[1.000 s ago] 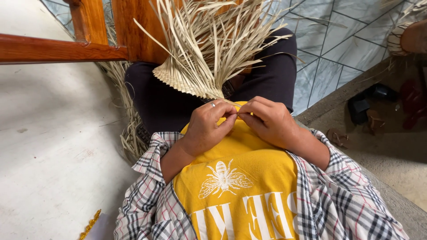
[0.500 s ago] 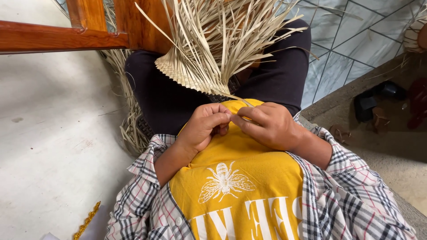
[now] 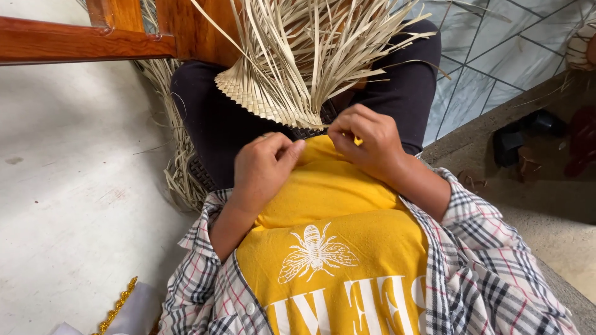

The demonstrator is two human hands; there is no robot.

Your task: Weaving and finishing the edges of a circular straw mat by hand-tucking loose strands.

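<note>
Both hands, left hand (image 3: 264, 170) and right hand (image 3: 365, 139), fingers curled, seemingly pinching.

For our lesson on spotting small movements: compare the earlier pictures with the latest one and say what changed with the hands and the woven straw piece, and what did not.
The left hand and right hand, pressed together before, have drawn apart, leaving a gap at the lower edge of the woven straw piece. Whether either grip holds a strand is unclear. The piece stays on the lap, its loose strands fanning up beside the wooden chair frame.

A brown wooden chair frame (image 3: 81, 40) stands at the top left over the pale floor (image 3: 68, 186). A wall of grey tiles (image 3: 496, 43) is on the right. A pair of black shoes (image 3: 524, 133) lies on the ground below it. A gold trim (image 3: 118, 304) lies on the floor at the bottom left.
</note>
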